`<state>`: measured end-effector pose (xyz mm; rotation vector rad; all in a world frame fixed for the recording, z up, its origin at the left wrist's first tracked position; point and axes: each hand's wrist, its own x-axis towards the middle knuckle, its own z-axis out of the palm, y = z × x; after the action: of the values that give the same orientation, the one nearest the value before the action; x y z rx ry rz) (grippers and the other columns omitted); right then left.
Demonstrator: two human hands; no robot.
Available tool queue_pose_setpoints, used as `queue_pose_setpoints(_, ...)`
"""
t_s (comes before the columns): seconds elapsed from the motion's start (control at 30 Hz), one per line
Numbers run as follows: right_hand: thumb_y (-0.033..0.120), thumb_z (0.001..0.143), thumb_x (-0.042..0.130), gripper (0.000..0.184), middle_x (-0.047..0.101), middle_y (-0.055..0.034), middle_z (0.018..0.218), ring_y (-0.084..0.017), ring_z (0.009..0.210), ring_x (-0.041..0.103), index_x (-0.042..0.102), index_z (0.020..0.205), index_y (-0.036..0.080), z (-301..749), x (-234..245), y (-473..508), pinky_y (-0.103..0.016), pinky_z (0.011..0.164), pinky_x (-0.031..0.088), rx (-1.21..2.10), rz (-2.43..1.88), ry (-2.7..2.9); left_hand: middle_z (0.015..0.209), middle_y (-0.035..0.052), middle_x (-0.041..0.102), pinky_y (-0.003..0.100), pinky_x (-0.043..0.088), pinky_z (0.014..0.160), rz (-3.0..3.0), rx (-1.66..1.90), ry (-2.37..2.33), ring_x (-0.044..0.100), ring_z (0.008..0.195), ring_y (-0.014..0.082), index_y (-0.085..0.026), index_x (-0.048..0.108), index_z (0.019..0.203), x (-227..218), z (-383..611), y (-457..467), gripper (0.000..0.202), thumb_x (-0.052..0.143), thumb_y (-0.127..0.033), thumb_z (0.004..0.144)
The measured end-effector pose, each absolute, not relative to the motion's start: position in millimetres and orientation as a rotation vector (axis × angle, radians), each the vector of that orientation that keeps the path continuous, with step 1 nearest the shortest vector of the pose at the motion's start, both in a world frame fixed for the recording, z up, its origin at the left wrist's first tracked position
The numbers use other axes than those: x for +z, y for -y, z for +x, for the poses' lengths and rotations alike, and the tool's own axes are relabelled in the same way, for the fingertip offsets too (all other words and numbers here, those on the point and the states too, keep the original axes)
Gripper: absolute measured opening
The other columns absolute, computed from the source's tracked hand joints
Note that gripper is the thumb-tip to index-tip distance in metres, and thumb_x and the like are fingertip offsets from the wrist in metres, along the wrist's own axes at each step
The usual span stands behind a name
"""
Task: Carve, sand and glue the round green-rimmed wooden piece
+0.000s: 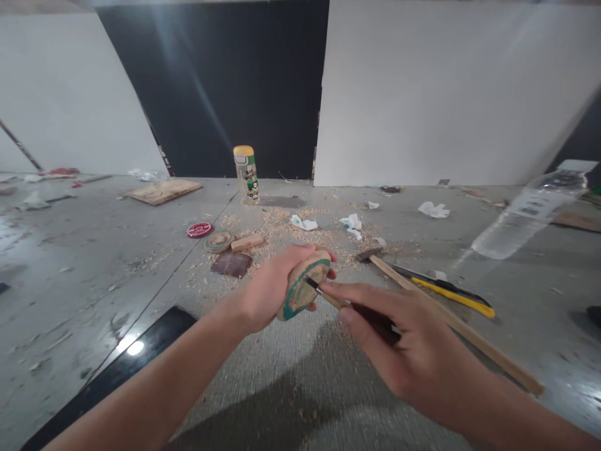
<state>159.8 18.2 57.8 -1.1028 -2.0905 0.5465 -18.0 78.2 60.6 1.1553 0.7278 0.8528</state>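
My left hand point(270, 285) is wrapped round a round wooden disc point(293, 293), whose face is tilted toward me and carries a teal painted ring. In my right hand point(404, 332) is a carving tool point(334, 299) with a wooden handle and a dark metal blade; its tip touches the middle of the disc. Part of the handle is hidden by my fingers. Beyond my left hand lie a second round wooden piece point(220, 240) with a teal edge, a small wood block point(247, 243) and a brown sheet point(231, 264) that looks like sandpaper.
A hammer point(399, 275) and a yellow utility knife point(453, 297) lie at right, near a clear plastic bottle point(526, 213). A yellow-lidded bottle point(246, 175) stands ahead. Wood shavings, crumpled tissues point(351, 222), a red tin lid point(200, 230) and a black panel point(136, 357) are on the floor.
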Motion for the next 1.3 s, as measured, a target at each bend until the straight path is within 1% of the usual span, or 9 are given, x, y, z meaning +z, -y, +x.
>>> queue_pose_setpoints(0.13,0.017,0.090,0.052,0.033,0.076,-0.0033,0.093,-0.017,0.067,0.069,0.069,0.116,0.029,159,63,-18,-0.027,0.053,0.056,0.477,-1.076,2.128,0.088,0.0071,0.064,0.026,0.046,0.056,1.168,0.850,-0.757,0.056,0.065,0.0155,-0.018,0.065,0.095,58,-18,-80,0.032,0.043,-0.041,0.089)
queue_pose_setpoints(0.37,0.014,0.088,0.052,0.034,0.076,-0.0024,0.088,-0.018,0.073,0.071,0.070,0.113,0.028,155,62,-14,-0.028,0.060,0.057,0.542,-1.098,2.134,0.079,0.0044,0.060,0.025,0.044,0.061,1.163,0.945,-0.793,0.055,0.069,0.0157,-0.018,0.065,0.089,54,-10,-74,0.023,0.048,-0.034,0.086)
queue_pose_setpoints(0.47,0.014,0.089,0.052,0.033,0.075,-0.0029,0.088,-0.017,0.076,0.070,0.067,0.116,0.024,152,51,-12,-0.028,0.066,0.057,0.537,-1.006,2.022,0.078,0.0070,0.062,0.028,0.045,0.060,0.956,0.922,-0.633,0.057,0.065,0.0178,-0.016,0.065,0.094,63,-5,-66,0.034,0.038,-0.037,0.088)
queue_pose_setpoints(0.63,0.015,0.091,0.050,0.031,0.064,0.0035,0.061,-0.009,0.045,0.052,0.069,0.113,0.024,152,49,-12,-0.021,0.043,0.044,0.560,-0.953,1.948,0.085,0.0121,0.066,0.035,0.049,0.066,0.828,0.844,-0.410,0.063,0.073,0.0242,-0.011,0.064,0.106,77,-5,-60,0.046,0.035,-0.041,0.087)
queue_pose_setpoints(0.73,0.017,0.091,0.048,0.031,0.065,0.0023,0.061,-0.009,0.043,0.048,0.069,0.113,0.024,155,57,-13,-0.020,0.037,0.037,0.543,-1.002,1.965,0.088,0.0135,0.067,0.038,0.050,0.068,0.792,0.825,-0.414,0.065,0.076,0.0263,-0.011,0.063,0.111,75,-7,-64,0.048,0.035,-0.041,0.086)
queue_pose_setpoints(0.83,0.019,0.091,0.049,0.031,0.068,0.0009,0.064,-0.011,0.044,0.051,0.069,0.114,0.025,157,62,-13,-0.021,0.038,0.039,0.506,-1.030,2.005,0.089,0.0140,0.068,0.040,0.050,0.069,0.754,0.817,-0.410,0.065,0.077,0.0274,-0.011,0.062,0.113,71,-9,-68,0.050,0.036,-0.043,0.084)
queue_pose_setpoints(1.03,0.015,0.090,0.049,0.035,0.069,0.0004,0.070,-0.014,0.054,0.059,0.066,0.119,0.026,158,63,-9,-0.027,0.053,0.049,0.431,-0.978,2.225,0.087,0.0131,0.068,0.038,0.049,0.069,0.727,0.878,-0.454,0.065,0.075,0.0258,-0.010,0.062,0.115,71,-10,-70,0.047,0.041,-0.039,0.085)
queue_pose_setpoints(1.17,0.013,0.089,0.047,0.040,0.069,-0.0013,0.074,-0.016,0.060,0.061,0.062,0.124,0.026,160,59,-6,-0.030,0.055,0.048,0.340,-0.991,2.316,0.085,0.0124,0.068,0.034,0.048,0.064,0.739,0.884,-0.481,0.064,0.071,0.0238,-0.010,0.063,0.114,70,-8,-68,0.045,0.042,-0.038,0.085)
queue_pose_setpoints(1.3,0.009,0.086,0.046,0.044,0.065,-0.0010,0.068,-0.016,0.053,0.058,0.060,0.126,0.022,161,59,-2,-0.029,0.046,0.041,0.143,-1.024,2.410,0.084,0.0128,0.068,0.028,0.044,0.057,0.761,0.922,-0.549,0.064,0.068,0.0223,-0.009,0.066,0.107,68,-6,-67,0.042,0.046,-0.038,0.084)
